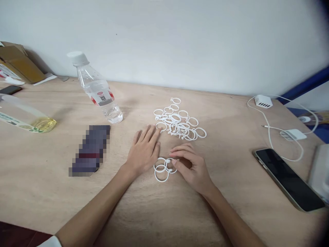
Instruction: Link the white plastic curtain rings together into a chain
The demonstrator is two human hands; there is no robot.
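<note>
Linked white rings (pixel 162 168) lie on the counter (pixel 231 192) between both hands. Right hand (pixel 191 166) fingertips pinch them; left hand (pixel 144 151) rests flat, open, fingertips near the loose ring pile (pixel 180 120). Best to steady one ring while hooking the next.

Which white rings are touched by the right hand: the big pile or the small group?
The small group of rings, lying between both hands; the right hand fingers it. The big pile lies farther away.
</note>
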